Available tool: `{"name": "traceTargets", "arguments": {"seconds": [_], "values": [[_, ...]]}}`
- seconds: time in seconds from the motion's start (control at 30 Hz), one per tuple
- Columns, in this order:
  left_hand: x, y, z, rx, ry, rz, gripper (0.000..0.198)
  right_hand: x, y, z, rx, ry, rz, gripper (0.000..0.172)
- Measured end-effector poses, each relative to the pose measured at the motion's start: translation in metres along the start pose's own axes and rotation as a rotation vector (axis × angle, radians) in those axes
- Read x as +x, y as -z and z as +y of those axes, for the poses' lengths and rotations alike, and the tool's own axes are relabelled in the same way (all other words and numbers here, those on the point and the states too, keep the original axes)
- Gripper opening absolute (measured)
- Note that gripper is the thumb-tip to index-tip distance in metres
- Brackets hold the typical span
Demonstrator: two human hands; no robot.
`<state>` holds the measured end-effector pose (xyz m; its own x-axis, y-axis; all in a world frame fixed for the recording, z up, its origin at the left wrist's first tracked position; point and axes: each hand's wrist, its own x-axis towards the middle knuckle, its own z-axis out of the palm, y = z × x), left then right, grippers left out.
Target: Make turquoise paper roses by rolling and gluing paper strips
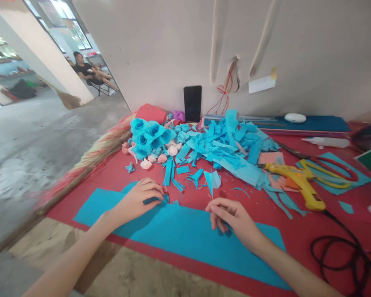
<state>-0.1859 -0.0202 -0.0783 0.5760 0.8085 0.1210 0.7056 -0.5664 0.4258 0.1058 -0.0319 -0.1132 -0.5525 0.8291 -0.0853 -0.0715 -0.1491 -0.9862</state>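
Observation:
A long blue crepe paper sheet (179,235) lies under both hands on the red table. My left hand (142,197) is over its upper edge, the thumb and fingertips closing on a small blue paper piece (166,198). Between thumb and fingers, my right hand (231,216) pinches a thin pale stem, held upright. At the stem's top is a folded blue paper petal (212,180). Blue paper scraps (196,177) lie just beyond the hands. Farther back is a bunch of blue paper roses (150,134) beside small pink and white paper buds (162,158).
A yellow glue gun (306,185) with a black cord lies on the right beside scissors (343,169). A heap of blue paper strips (228,144) covers the back middle. A black phone (192,104) leans on the wall. Far left, a person (88,71) sits.

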Motion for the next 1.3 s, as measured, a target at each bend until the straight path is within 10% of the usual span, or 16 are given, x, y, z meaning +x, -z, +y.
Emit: {"name": "traceTargets", "arguments": {"seconds": [0.97, 1.3], "values": [[0.004, 0.015, 0.007, -0.288, 0.349, 0.131, 0.024, -0.001, -0.001, 0.0, -0.009, 0.083, -0.021, 0.028], [0.049, 0.046, 0.066, -0.444, 0.25, 0.295, 0.014, -0.008, -0.009, -0.047, -0.141, 0.211, 0.056, 0.028]]}}
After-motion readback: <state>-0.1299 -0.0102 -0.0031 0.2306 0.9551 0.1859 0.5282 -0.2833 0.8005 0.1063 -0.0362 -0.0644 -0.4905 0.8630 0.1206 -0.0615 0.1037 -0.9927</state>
